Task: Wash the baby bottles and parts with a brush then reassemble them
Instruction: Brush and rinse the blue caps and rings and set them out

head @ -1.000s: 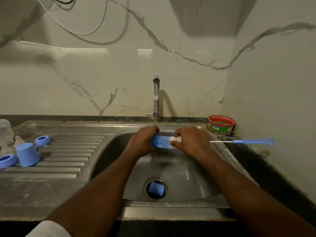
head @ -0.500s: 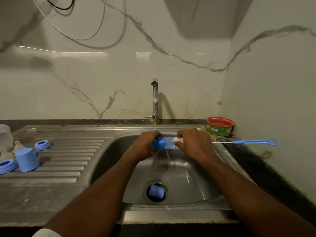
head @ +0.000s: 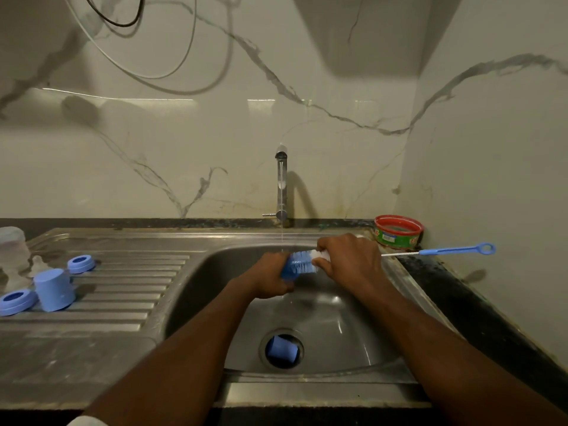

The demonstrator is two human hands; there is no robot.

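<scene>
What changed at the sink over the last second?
The tap now runs; a second ago no stream showed. The left hand dropped lower, tilting the brush head down to the left under the water. The right hand still grips the brush. Parts on the drainboard stayed put.

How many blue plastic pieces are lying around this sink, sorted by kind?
Blue rings on the drainboard: 2
Blue cap on the drainboard: 1
Blue cap in the drain: 1
Blue piece gripped by the left hand: 1
Blue-handled brush in the right hand: 1
Total: 6
</scene>
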